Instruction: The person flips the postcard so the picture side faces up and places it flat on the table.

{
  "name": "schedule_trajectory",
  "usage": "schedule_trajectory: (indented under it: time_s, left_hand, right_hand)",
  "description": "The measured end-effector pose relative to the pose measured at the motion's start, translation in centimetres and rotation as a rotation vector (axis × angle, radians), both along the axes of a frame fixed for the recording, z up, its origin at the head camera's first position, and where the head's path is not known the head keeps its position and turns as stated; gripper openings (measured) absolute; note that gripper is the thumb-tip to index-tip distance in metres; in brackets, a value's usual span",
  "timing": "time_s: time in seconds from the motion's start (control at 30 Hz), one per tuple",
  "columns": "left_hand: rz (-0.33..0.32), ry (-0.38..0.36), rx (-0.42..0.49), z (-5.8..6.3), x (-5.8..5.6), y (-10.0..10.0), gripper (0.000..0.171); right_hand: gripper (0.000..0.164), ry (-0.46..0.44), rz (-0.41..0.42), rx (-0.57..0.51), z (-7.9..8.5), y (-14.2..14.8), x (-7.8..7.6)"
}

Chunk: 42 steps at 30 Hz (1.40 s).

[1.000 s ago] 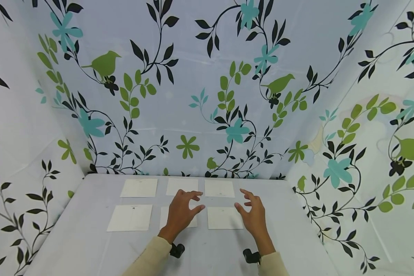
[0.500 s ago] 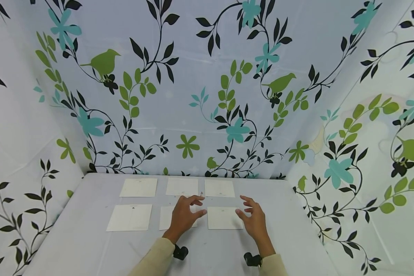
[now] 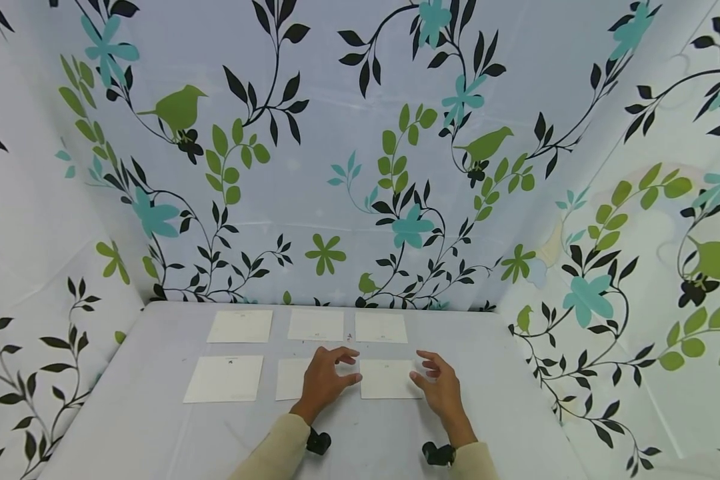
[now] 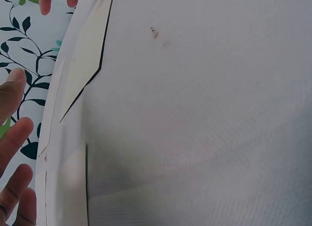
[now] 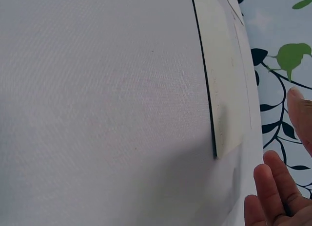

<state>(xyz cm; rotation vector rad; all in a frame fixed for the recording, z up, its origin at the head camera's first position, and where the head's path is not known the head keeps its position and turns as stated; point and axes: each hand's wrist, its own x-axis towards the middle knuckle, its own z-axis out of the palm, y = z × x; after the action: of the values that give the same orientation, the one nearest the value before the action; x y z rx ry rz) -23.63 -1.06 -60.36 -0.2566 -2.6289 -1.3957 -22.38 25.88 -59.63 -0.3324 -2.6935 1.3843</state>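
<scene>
My left hand (image 3: 327, 381) hovers over the front middle white card (image 3: 290, 381) and covers part of it. Its thumb and fingers are loosely bent apart, with nothing between them. Over the right edge of the front right card (image 3: 387, 380) is my right hand (image 3: 443, 390), also relaxed and holding nothing. Both hands look raised off the table; the right wrist view shows the right fingers (image 5: 268, 187) apart from the card (image 5: 222, 89) there. In the left wrist view, the left fingers (image 4: 14, 143) are spread at the left edge, and other fingertips (image 4: 45, 2) show at the top.
A front left card (image 3: 223, 379) lies beside these, with a back row of a left card (image 3: 240, 327), a middle card (image 3: 316, 325) and a right card (image 3: 381, 328). Small dark marks are on some. The white table (image 3: 138, 413) meets patterned cloth walls (image 3: 312, 167).
My left hand has drifted right and toward me, nearer the front right card. My right hand has come slightly toward me. The cards stay where they were.
</scene>
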Motion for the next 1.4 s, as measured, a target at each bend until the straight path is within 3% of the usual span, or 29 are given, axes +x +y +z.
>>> schedule_trajectory:
  time_s: [0.57, 1.1, 1.4]
  left_hand:
    - [0.012, 0.085, -0.13, -1.0, 0.0, 1.5, 0.039]
    - [-0.011, 0.134, -0.226, -2.4, -0.2, 2.2, 0.044]
    - [-0.01, 0.135, -0.227, -2.5, -0.1, 2.3, 0.042]
  right_hand:
    - [0.047, -0.014, -0.031, 0.021, -1.2, 0.3, -0.2]
    - [0.038, -0.06, -0.062, -0.007, -0.8, -1.3, -0.1]
    - [0.026, -0.076, -0.131, -0.114, -0.3, -1.0, -0.3]
